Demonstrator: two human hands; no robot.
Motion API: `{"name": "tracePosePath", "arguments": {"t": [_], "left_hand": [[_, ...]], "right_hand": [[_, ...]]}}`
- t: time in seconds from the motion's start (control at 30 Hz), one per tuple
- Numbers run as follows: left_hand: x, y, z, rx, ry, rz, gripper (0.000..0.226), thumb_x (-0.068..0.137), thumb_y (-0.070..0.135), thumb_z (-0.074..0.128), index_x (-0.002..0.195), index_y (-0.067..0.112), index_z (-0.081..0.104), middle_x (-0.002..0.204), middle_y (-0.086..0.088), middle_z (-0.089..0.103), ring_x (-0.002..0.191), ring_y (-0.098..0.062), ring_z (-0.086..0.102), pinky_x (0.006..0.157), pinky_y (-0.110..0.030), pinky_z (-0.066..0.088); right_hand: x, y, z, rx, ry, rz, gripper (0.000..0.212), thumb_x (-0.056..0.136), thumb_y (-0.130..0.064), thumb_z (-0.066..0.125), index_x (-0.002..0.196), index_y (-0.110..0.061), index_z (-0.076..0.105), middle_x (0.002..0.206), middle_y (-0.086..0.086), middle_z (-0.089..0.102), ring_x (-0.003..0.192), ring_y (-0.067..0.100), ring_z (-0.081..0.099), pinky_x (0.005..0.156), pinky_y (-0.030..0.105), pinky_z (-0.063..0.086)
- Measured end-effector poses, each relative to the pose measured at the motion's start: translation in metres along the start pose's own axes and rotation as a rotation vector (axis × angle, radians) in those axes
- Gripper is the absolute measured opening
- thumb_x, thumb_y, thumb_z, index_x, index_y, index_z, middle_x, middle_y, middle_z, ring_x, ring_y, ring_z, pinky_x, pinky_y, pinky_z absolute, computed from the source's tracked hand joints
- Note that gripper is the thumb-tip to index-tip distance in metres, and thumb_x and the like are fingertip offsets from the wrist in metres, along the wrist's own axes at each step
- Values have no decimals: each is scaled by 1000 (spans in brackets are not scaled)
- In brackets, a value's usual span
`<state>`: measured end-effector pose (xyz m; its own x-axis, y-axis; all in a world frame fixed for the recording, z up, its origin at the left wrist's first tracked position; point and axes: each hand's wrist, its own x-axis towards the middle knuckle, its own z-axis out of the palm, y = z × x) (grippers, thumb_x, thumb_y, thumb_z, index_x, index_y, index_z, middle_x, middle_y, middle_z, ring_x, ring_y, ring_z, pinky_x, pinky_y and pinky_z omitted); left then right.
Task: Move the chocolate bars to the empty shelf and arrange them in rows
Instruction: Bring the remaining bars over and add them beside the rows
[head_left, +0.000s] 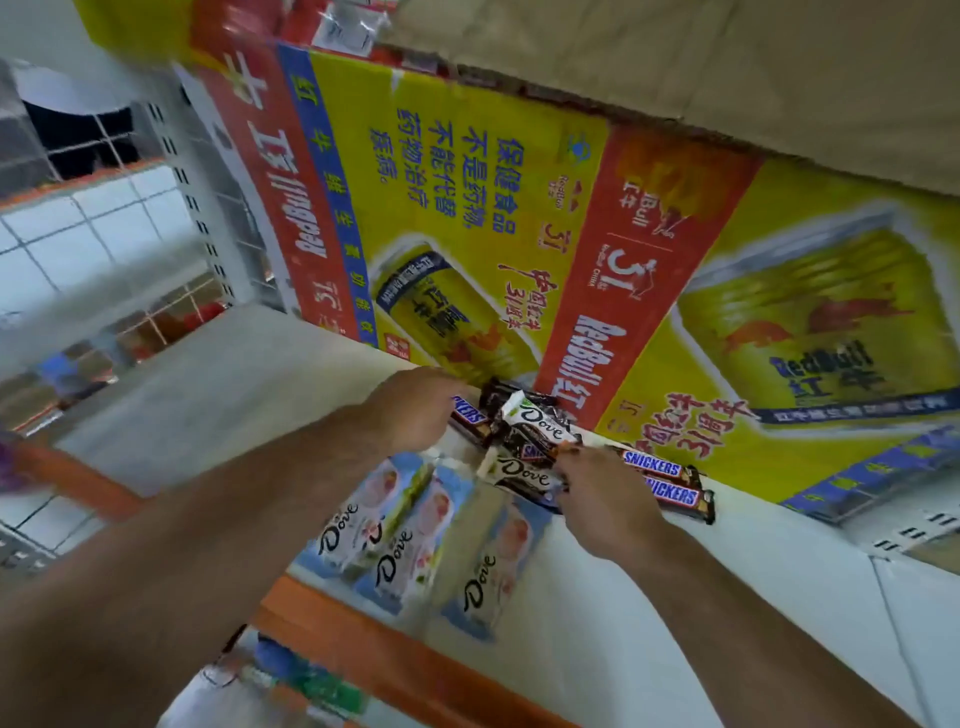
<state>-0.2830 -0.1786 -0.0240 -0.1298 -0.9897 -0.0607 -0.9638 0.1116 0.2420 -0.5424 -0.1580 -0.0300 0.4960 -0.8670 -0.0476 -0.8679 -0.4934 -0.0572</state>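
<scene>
Over at the far left, wire grid panels (78, 171) stand blurred beyond the white shelf (208, 395), which has an orange edge strip (395, 660) along its near side. The person's left hand (415, 410) reaches in over the shelf with its back turned up. Its fingers are tucked down out of sight against the left end of the pile of bars (524, 431), and a Snickers bar (470, 415) pokes out from under them; I cannot tell whether the hand grips it or only rests on it.

Near the shelf's front edge, three pale-blue Dove bars (421, 540) lie flat, side by side in a row, just beside one another. Behind them, the pile is a loose heap of Dove and Snickers wrappers crossing one another close to the back of the shelf.

The right hand (597, 493) comes in from the near right. Its fingers are drawn together, pinching the right end of a white Dove bar (519, 474) at the near edge of the heap.

To the right of that hand, two Snickers bars (667, 483) lie flat and parallel, touching along their sides. Tall Red Bull cartons (467, 182) stand at the back of the shelf, right behind all the chocolate.
</scene>
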Motion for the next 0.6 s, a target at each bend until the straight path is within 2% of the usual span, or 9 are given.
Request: {"name": "tracePosePath", "arguments": {"t": [0.07, 0.13, 0.2, 0.3, 0.4, 0.47, 0.53, 0.6], "left_hand": [[6, -10, 2, 86, -50, 79, 46, 96, 16, 47, 140, 29, 46, 136, -10, 54, 121, -30, 51, 96, -41, 46], [13, -19, 3, 231, -62, 150, 48, 95, 26, 52, 141, 30, 43, 132, -8, 54, 119, -29, 49, 96, -40, 44], [18, -27, 2, 274, -32, 189, 47, 89, 34, 60, 135, 31, 49, 124, -6, 53, 116, -28, 45, 93, -38, 42], [22, -33, -3, 85, -25, 203, 32, 78, 27, 69, 107, 31, 56, 110, -2, 52, 106, -24, 46, 85, -36, 41], [24, -33, -6, -136, -44, 212, 26, 79, 15, 70, 81, 32, 50, 92, 6, 57, 84, -16, 53, 64, -31, 42], [25, -28, -12, -236, -37, 211, 24, 78, 18, 74, 78, 32, 54, 83, 11, 58, 74, -11, 55, 56, -28, 41], [26, -16, -18, -326, -38, 233, 21, 75, 19, 76, 81, 30, 60, 82, 13, 60, 73, -7, 57, 55, -26, 42], [24, 1, -23, -418, -71, 256, 20, 74, 18, 78, 84, 27, 64, 83, 13, 63, 75, -3, 59, 56, -22, 44]], "right_hand": [[0, -6, 2, -28, -20, 56, 16, 93, -28, 52, 104, -19, 59, 111, 3, 59, 104, 25, 52, 79, 32, 44], [-2, -10, 3, -27, -61, 99, 25, 93, -30, 52, 116, -21, 60, 118, 2, 56, 109, 24, 50, 86, 33, 47], [-3, -14, 1, -3, -62, 153, 31, 93, -29, 54, 122, -18, 56, 121, 4, 55, 111, 24, 50, 87, 32, 45], [-8, -23, -3, 42, 6, 241, 22, 89, -23, 58, 109, -16, 50, 107, 7, 60, 99, 27, 56, 68, 31, 38], [-16, -31, -5, 96, 22, 324, 19, 88, -23, 59, 99, -23, 43, 89, 3, 65, 81, 26, 61, 59, 32, 38], [-24, -32, -6, 176, 41, 379, 16, 89, -26, 59, 97, -27, 45, 80, -2, 61, 75, 23, 59, 57, 31, 35], [-33, -30, -9, 229, 79, 433, 13, 89, -27, 59, 96, -31, 49, 80, -5, 62, 75, 20, 59, 56, 30, 33], [-45, -27, -12, 290, 116, 491, 11, 88, -26, 60, 95, -32, 53, 86, -6, 67, 77, 18, 60, 58, 29, 40]]}}
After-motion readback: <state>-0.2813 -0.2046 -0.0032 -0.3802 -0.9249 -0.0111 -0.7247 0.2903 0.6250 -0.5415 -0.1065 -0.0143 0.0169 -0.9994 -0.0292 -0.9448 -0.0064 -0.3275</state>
